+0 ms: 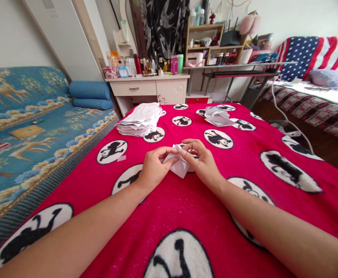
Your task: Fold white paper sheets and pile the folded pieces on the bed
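Observation:
Between both hands, near the middle of the head view, is a small piece of folded white paper (180, 167) with a pointed lower corner. My left hand (157, 166) pinches its left side between thumb and fingers. On the other side, my right hand (200, 160) grips the upper right edge with thumb and forefinger. The fingers cover part of the paper, so its full folded shape is hidden. Both hands are just above a red cloth (169, 216) with black figures in white ovals.
A stack of white paper sheets (141, 119) lies at the far left of the cloth. Several folded paper pieces (218, 116) sit at the far right. A small paper scrap (121, 158) lies left of my hands. Beyond stand a cluttered dresser (145, 87) and a blue sofa (41, 127).

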{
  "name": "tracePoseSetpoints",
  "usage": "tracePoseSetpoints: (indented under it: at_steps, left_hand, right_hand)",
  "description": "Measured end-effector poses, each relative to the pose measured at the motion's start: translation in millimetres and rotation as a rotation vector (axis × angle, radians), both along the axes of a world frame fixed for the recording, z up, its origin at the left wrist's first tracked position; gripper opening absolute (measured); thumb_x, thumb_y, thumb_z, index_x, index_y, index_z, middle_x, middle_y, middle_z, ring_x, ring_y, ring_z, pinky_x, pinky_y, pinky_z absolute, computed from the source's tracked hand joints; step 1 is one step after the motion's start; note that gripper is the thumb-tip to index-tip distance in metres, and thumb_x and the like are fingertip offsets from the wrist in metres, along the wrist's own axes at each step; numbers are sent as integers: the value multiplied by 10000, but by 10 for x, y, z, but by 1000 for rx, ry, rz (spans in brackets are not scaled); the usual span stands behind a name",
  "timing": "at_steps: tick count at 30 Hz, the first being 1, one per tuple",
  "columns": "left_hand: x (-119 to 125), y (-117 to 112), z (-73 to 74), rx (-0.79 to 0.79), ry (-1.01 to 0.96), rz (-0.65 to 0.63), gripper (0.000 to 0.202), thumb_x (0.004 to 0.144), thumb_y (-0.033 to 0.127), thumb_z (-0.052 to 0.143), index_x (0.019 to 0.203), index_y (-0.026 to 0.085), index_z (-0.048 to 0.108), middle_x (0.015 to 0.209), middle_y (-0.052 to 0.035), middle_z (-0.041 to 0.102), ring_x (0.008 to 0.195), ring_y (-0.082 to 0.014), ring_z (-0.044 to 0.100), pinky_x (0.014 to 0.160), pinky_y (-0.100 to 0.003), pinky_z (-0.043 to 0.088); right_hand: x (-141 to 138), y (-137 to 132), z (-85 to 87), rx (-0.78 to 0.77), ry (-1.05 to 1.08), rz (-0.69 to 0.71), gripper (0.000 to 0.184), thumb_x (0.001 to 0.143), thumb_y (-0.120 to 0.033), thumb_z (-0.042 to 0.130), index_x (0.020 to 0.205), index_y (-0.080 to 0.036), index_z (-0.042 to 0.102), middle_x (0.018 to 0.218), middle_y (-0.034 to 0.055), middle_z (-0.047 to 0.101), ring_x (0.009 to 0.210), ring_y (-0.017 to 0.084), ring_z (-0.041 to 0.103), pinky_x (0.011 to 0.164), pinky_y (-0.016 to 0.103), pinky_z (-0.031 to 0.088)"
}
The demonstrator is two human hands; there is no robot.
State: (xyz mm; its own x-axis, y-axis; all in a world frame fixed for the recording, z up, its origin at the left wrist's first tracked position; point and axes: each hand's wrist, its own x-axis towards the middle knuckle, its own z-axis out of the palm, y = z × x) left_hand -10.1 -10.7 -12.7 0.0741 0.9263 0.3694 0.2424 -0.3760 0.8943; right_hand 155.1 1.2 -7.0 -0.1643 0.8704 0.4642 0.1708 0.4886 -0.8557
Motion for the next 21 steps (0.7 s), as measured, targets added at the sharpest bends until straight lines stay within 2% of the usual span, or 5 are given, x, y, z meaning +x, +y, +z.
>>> tracePoseSetpoints:
  at_steps: [9, 14, 17, 21]
  left_hand:
    - [-16, 2, 2, 152, 158, 22, 177, 779, 234, 681, 949, 198, 715, 939, -42, 727, 824, -164, 668, 756, -260, 510]
    - [-17, -2, 24, 263, 311, 18, 198, 829, 201, 622, 999, 207, 724, 846, -29, 686, 767, -136, 617, 714, -245, 471]
    - [-15, -5, 25, 313, 371, 16, 213, 850, 175, 587, 1014, 192, 723, 836, -40, 668, 758, -134, 602, 695, -240, 460]
    - [-20, -12, 14, 350, 504, 13, 281, 885, 161, 518, 1099, 193, 696, 806, -47, 615, 755, -144, 576, 695, -250, 455]
  right_hand:
    - [25, 33, 19, -163, 253, 50, 189, 778, -332, 647, 653, -195, 611, 1170, 63, 601, 1105, 233, 542, 932, 354, 405]
    - [22, 45, 12, -230, 360, 28, 164, 763, -316, 630, 654, -195, 613, 1152, 51, 611, 1035, 220, 560, 886, 338, 423]
    - [18, 42, 14, -229, 361, 34, 161, 771, -314, 631, 664, -195, 620, 1148, 53, 610, 987, 207, 568, 857, 331, 433]
    - [22, 40, 15, -175, 283, 47, 194, 783, -334, 647, 652, -194, 613, 1138, 65, 610, 1036, 217, 558, 888, 343, 427]
